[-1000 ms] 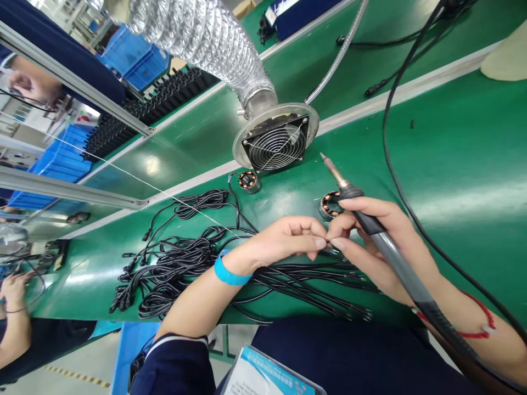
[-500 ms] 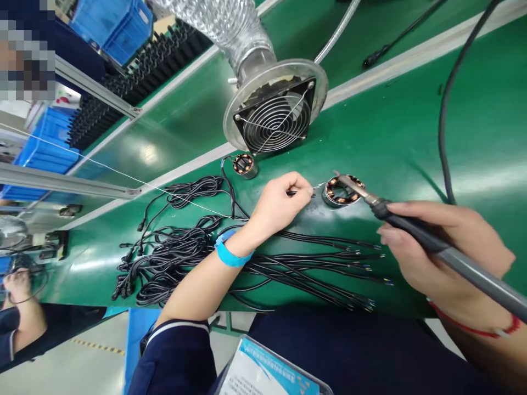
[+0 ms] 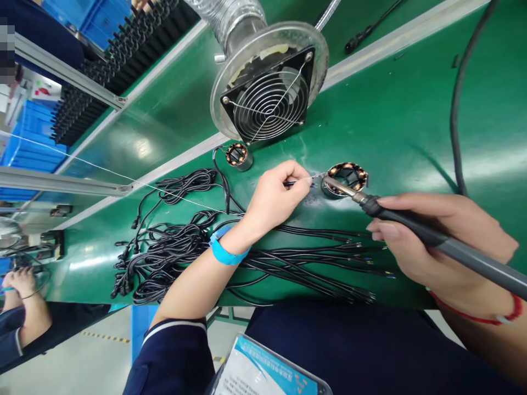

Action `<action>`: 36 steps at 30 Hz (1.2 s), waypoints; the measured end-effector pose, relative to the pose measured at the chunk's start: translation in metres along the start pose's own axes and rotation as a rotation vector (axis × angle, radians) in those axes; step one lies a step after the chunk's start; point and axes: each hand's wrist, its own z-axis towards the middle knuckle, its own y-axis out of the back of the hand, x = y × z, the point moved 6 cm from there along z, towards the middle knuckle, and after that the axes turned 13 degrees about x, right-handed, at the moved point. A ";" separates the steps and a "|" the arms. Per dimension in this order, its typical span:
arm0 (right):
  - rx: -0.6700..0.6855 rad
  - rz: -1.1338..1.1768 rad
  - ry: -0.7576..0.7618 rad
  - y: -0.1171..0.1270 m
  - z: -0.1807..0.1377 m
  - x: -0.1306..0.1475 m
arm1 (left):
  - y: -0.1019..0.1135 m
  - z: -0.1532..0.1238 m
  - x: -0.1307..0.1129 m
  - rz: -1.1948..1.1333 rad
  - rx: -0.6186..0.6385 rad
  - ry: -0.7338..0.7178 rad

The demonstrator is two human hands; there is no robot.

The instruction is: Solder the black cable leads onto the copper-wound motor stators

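An iron (image 3: 411, 227) is gripped in the right hand (image 3: 440, 247), its long axis pointing left, tip at the stator (image 3: 345, 178) on the belt (image 3: 411, 120). A wire (image 3: 302, 181) is pinched in the left hand (image 3: 274, 197) beside the stator. The iron's rear is cut off at the frame edge; the joint is too small to make out.

Glossy green belt (image 3: 411, 120); copper-wound stator (image 3: 345, 178); wire-mesh fan grille (image 3: 269, 104).

Probably factory line — green conveyor (image 3: 411, 126)
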 end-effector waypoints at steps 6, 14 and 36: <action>0.003 0.001 0.000 0.000 -0.002 -0.001 | 0.001 0.000 -0.002 0.008 -0.012 -0.008; -0.046 0.093 -0.031 -0.002 -0.007 -0.010 | 0.000 -0.001 -0.002 0.032 -0.015 -0.031; 0.071 -0.103 0.069 -0.001 0.013 0.014 | 0.001 -0.001 -0.002 0.047 0.002 0.002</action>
